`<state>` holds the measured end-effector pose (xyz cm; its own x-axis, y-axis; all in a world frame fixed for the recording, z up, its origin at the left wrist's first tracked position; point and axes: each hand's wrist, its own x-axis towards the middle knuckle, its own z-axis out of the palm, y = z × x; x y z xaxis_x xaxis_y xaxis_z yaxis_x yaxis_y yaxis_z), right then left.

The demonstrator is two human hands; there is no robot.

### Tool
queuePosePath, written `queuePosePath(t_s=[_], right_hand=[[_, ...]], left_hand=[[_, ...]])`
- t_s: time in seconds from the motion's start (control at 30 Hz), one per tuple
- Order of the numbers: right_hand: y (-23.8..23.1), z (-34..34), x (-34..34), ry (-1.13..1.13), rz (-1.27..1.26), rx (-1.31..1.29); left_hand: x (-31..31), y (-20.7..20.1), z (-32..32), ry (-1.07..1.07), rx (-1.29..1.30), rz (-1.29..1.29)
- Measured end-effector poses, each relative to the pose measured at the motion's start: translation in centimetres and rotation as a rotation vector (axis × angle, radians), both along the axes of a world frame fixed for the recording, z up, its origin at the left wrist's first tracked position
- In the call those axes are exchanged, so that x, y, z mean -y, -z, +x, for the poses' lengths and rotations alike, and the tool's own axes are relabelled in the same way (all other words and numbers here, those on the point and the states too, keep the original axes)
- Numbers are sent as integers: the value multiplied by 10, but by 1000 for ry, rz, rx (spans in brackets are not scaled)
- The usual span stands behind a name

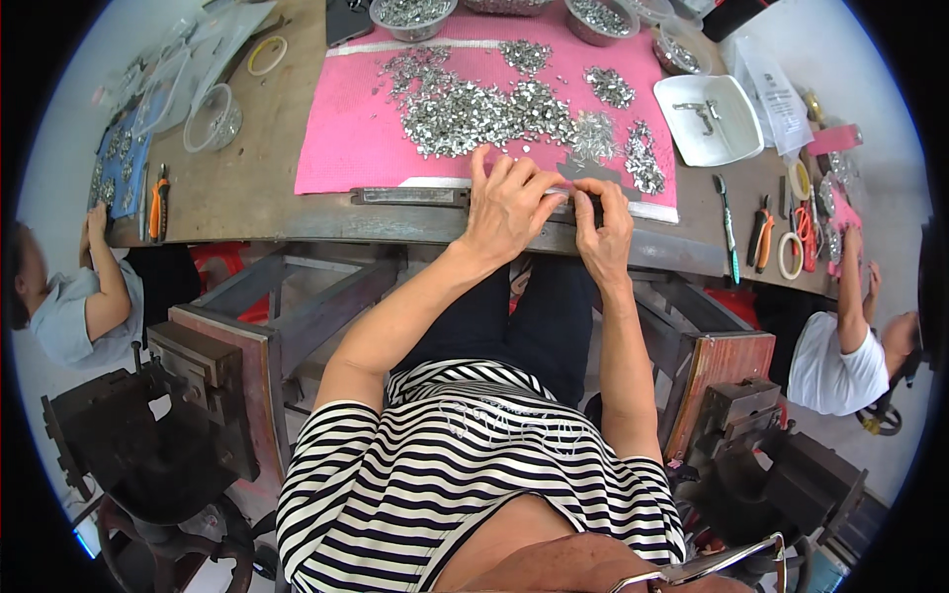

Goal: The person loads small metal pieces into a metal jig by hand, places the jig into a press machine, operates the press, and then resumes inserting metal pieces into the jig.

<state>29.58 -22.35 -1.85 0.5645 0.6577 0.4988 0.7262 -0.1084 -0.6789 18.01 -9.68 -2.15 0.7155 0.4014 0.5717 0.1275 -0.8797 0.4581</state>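
Observation:
At the table's front edge, my left hand [506,210] is closed, thumb and fingers pinched near the fingertips of my right hand [603,219]. My right hand is pinched too. Something small and shiny shows between them, too small and covered to name. Beyond my fingers, a large heap of small silver metal pieces [465,117] lies on a pink mat [331,148]. Smaller heaps [645,158] sit to its right, and a flat grey plate [615,174] lies just past my right hand. Left of my hands, a dark metal bar [410,196] runs along the edge.
Tubs of metal pieces [413,14] stand at the back. A white tray [732,148] holds a few metal parts. To the right lie a teal-handled tool [728,227], orange pliers [761,235] and a tape roll [790,255]. Other people [89,301] work at both sides.

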Motion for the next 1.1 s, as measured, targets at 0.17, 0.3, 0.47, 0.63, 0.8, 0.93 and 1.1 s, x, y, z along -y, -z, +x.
queuePosePath(t_s=[0.17,0.3,0.47,0.63,0.8,0.93,1.1], right_hand=[[-3,-1,-1,-16,-28,104],[1,-1,-1,-20,-42,144],[2,1,1,-35,-42,160],[-4,-8,-13,-9,-13,260],[2,-18,-29,-14,-50,352],[-2,-26,-32,6,-46,354],[-2,-36,-42,12,-61,416]], left_hand=[[-24,-15,-23,-52,175,-30],[-54,-16,-82,-233,193,-105],[-79,-7,-141,-333,130,-99],[-82,-5,-153,-279,39,-6],[-82,7,-148,-250,-88,66],[-81,11,-149,-282,-50,100],[-80,-7,-152,-228,-55,122]])
